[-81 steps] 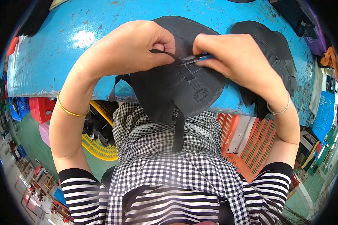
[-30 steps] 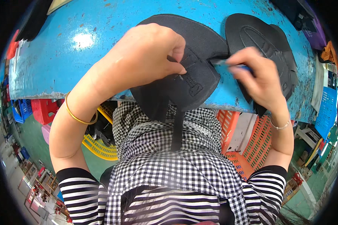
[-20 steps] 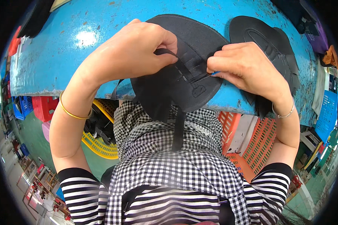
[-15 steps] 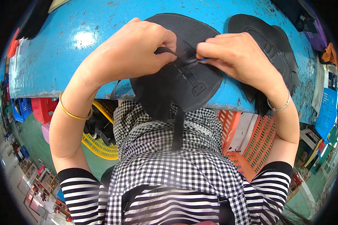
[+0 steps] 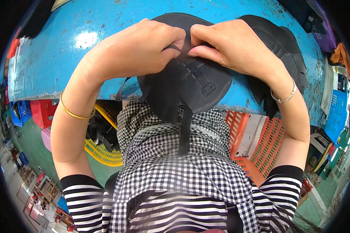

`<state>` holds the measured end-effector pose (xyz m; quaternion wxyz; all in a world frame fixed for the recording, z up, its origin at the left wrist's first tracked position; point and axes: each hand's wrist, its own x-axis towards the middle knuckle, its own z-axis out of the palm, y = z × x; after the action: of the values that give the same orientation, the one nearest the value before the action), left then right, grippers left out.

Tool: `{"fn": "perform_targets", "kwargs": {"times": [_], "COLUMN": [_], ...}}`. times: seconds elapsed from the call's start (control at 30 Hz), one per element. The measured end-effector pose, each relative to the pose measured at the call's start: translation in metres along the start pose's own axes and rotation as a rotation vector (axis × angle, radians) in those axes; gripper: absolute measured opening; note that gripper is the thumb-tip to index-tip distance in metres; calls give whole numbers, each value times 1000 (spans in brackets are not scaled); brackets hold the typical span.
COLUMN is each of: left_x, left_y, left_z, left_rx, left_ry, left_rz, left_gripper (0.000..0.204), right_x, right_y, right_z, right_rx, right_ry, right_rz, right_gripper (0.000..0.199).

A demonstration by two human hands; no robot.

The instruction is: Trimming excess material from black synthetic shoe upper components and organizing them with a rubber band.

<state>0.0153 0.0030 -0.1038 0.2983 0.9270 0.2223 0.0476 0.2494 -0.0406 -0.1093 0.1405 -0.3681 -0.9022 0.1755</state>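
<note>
A black padded piece (image 5: 219, 87), rounded in outline, lies across the table's near edge. A narrow strap with a stitched tab (image 5: 208, 89) runs over its face, and a wider black strap (image 5: 185, 132) hangs down over my checked apron. My left hand (image 5: 140, 50) pinches a thin black strap (image 5: 172, 47) above the piece. Close beside it, my right hand (image 5: 231, 44) is closed, thumb against curled fingers, low over the same piece. Whatever sits in the right fingertips is hidden.
More black padded pieces (image 5: 276, 44) lie overlapping on the blue table (image 5: 116, 23) to the right. Below the edge stand an orange crate (image 5: 266, 143) on the right, and a yellow basket (image 5: 103, 153) with black items and a red stool (image 5: 42, 112) on the left.
My right hand has moved up and left, closer to my left hand. The blue bit seen at its fingertips no longer shows. My left hand has barely moved.
</note>
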Motion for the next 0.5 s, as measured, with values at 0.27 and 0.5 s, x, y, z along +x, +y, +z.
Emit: {"fn": "perform_targets", "kwargs": {"times": [0.27, 0.5], "left_x": [-27, -23], "left_y": [-2, 2], "left_z": [9, 28], "left_rx": [-135, 29], "left_ry": [240, 421], "left_rz": [-214, -119], "left_gripper": [12, 11], "right_x": [-26, -37], "right_y": [-38, -73], "right_z": [-12, 30], "right_rx": [-9, -158], "right_ry": [14, 11], "right_rz": [69, 122], "right_gripper": [17, 33]}}
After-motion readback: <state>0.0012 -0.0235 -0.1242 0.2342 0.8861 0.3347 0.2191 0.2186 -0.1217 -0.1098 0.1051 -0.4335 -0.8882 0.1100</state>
